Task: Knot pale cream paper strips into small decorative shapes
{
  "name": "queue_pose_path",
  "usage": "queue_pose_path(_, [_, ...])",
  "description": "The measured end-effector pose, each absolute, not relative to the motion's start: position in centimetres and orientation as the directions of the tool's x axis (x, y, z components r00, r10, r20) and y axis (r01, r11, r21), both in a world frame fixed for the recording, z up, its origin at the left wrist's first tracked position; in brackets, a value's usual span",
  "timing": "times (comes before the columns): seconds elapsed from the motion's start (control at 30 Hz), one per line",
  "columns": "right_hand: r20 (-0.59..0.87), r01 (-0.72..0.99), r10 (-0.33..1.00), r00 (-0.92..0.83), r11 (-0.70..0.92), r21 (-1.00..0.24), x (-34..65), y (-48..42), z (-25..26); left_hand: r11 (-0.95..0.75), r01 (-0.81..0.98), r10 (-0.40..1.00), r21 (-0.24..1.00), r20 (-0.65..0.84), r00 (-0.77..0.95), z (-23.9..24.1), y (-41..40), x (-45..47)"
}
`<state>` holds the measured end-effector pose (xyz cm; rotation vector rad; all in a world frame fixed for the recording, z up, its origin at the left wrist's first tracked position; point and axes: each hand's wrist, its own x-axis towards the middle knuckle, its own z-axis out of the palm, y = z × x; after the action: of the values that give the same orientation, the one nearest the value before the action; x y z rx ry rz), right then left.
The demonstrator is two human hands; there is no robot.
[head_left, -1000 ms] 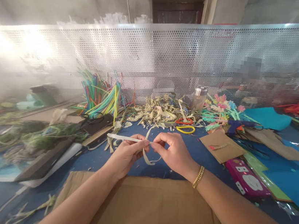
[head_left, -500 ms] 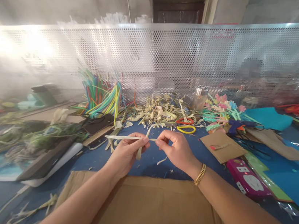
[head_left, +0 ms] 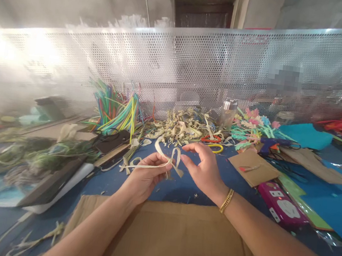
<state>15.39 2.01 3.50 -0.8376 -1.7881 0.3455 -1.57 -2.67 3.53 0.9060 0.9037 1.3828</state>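
Pale, flat plant-fibre strips [head_left: 176, 157] cross and loop above the blue table, pinched in my left hand [head_left: 147, 174]. One end sticks out to the left past my fingers, and a curved piece rises above them. My right hand [head_left: 201, 165] is just right of the loop, thumb and forefinger apart, with nothing seen between them; its other fingers are curled. A gold bracelet [head_left: 227, 201] is on the right wrist. Below both forearms lies a brown cardboard sheet [head_left: 188, 239].
Dried strip scraps [head_left: 186, 126] are heaped behind my hands, near yellow-handled scissors [head_left: 218, 148] and a clear jar [head_left: 228, 112]. Coloured stems [head_left: 116, 110] stand back left, tangled green fibres [head_left: 69, 153] lie left. A purple power strip [head_left: 281, 204] lies right. A perforated metal screen [head_left: 197, 68] closes the back.
My right hand has let go of the strip and opened, moving slightly right. The strips, straight and taut before, now curl into loops above my left hand.
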Motion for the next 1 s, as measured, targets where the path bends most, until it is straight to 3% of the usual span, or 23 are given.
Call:
queue_pose_path(0.3, [0.698, 0.415, 0.624, -0.352, 0.772, -0.480, 15.0, 1.2, 3.3, -0.082, -0.421, 0.994, 0.903, 0.041, -0.104, 3.0, -2.1, -1.6])
queue_pose_path(0.63, [0.739, 0.499, 0.618, -0.266, 0.745, -0.443, 15.5, 1.6, 3.8, -0.107, -0.331, 0.994, 0.938, 0.092, -0.060, 3.8, -2.8, -1.0])
queue_pose_path(0.8, [0.740, 0.432, 0.633, -0.227, 0.746, -0.506, 15.3, 1.3, 3.9, -0.257, -0.244, 0.965, 0.935, 0.236, -0.114, 3.1, -2.2, -1.6])
queue_pose_path(1.0, [0.685, 0.398, 0.629, -0.367, 0.772, -0.496, 15.0, 0.5, 4.0, -0.396, -0.128, 0.914, 0.909, 0.376, -0.155, 3.1, -2.2, -1.7])
